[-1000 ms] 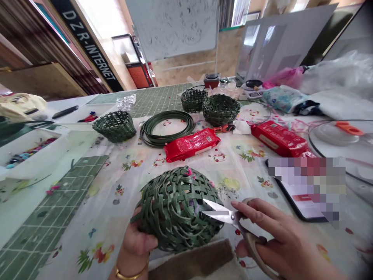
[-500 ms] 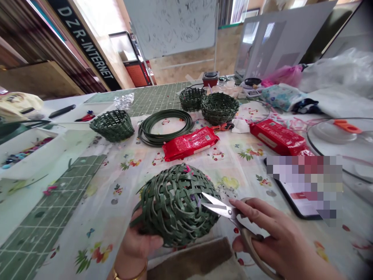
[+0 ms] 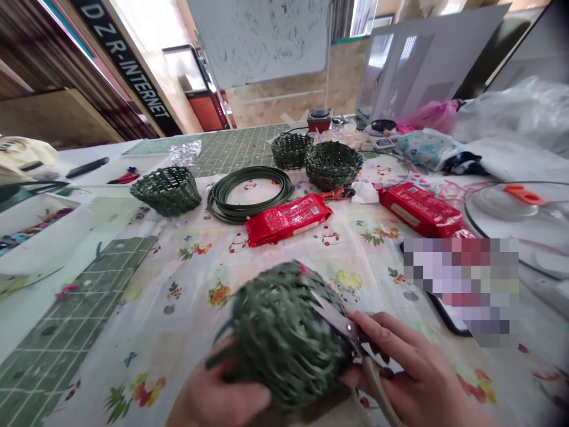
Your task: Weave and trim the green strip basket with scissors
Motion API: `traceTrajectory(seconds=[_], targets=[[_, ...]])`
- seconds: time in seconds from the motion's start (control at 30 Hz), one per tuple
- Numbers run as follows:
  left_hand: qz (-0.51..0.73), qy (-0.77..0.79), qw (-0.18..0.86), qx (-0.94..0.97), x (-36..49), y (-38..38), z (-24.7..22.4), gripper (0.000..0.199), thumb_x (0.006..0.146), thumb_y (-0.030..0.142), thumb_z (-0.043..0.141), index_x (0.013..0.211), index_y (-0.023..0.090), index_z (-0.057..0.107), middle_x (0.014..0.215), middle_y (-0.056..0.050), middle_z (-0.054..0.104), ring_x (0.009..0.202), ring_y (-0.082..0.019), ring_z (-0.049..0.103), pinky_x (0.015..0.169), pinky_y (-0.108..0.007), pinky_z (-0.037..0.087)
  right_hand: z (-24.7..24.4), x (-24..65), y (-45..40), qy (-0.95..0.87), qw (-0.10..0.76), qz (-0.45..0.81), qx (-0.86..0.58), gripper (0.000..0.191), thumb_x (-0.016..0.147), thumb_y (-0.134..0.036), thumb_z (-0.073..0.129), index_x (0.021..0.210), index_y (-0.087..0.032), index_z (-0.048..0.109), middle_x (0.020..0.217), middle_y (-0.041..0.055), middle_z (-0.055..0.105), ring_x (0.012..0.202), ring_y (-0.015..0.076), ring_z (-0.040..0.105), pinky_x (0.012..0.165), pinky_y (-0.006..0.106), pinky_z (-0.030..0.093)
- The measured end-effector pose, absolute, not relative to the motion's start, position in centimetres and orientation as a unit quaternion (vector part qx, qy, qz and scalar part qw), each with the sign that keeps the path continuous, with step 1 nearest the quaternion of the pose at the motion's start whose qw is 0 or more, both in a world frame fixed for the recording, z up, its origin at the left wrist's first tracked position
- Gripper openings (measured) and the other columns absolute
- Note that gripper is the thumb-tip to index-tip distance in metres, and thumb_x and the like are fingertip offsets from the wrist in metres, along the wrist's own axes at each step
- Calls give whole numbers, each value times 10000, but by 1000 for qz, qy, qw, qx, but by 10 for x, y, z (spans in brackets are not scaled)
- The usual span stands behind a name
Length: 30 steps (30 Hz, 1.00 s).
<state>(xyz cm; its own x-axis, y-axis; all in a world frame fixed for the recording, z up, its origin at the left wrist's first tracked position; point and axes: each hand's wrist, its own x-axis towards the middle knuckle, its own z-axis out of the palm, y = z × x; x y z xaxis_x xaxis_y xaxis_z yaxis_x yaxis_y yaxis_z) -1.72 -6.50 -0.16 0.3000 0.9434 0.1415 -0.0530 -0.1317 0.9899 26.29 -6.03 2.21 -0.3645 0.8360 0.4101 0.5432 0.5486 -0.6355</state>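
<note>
Coiled strip point(image 3: 249, 193) lies between two baskets point(image 3: 165, 188), point(image 3: 332, 164), packet point(image 3: 287, 218) before it.

Woven basket point(image 3: 284, 332): dark green, flat strips plaited in an open weave, rounded dome shape. Turned bottom-up, curved outer side toward the camera. Blurred; weave detail is poor. A few pink flecks show near its top. It sits low and centre above the flowered tablecloth point(image 3: 200, 261), near that cloth's front edge.

Scissors point(image 3: 351, 344): bright metal blades, pale beige handles. Blades lie against the basket's right side, tips pointing up and left along the weave. Cannot tell whether the blades are parted. Handles trail down and right, away from the basket.
</note>
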Motion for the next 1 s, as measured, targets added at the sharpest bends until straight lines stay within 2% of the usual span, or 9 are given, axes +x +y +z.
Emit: traceTrajectory(seconds=[0.07,0.13,0.3,0.43,0.57,0.67,0.87,1.0], targets=[[420,325,539,653,-9,-62,8,450,687,243,726,1136,255,693,1026,-67,739,959,-303,679,870,-396,555,24,261,-60,-792,378,195,-438,456,867,-317,624,1301,-229,514,889,63,640,690,140,640,585,200,557],[414,296,535,675,-5,-57,15,472,709,216,709,1178,247,669,1070,-77,728,920,-283,691,816,-360,575,28,262,-58,-785,390,185,-444,446,861,-300,633,1288,-234,523,884,56,645,687,134,643,587,188,557],[520,352,504,593,-8,-49,20,341,686,275,741,1026,252,748,917,-78,766,766,-290,723,716,-383,606,37,271,-51,-789,380,173,-451,417,817,-316,685,1208,-220,582,869,51,665,685,134,655,566,168,548],[595,396,436,547,-13,-49,19,358,608,324,798,964,309,763,834,-37,773,690,-278,726,649,-372,621,34,278,-49,-815,341,150,-444,407,808,-295,681,1195,-190,608,844,69,670,657,157,652,563,229,557],[611,428,386,543,-13,-50,20,378,533,329,834,905,299,774,774,-36,771,649,-274,723,616,-366,625,31,278,-50,-828,325,154,-431,425,816,-287,670,1223,-191,600,860,76,673,663,157,652,572,246,558],[597,421,385,564,-12,-50,20,355,569,345,816,918,298,772,797,-39,773,669,-279,725,619,-371,625,32,278,-50,-827,325,162,-430,416,824,-293,663,1225,-201,598,861,69,672,664,144,651,577,230,555],[581,416,400,574,-16,-52,13,388,588,345,805,971,317,753,859,-37,774,766,-291,725,724,-413,612,35,278,-49,-828,320,169,-427,407,836,-295,650,1229,-207,591,874,65,675,671,134,654,583,212,551],[577,424,370,592,-14,-50,20,342,609,375,788,943,307,765,832,-37,774,732,-292,723,686,-403,618,35,278,-49,-831,318,161,-428,384,840,-310,642,1205,-198,600,836,65,671,626,142,639,545,233,544]])
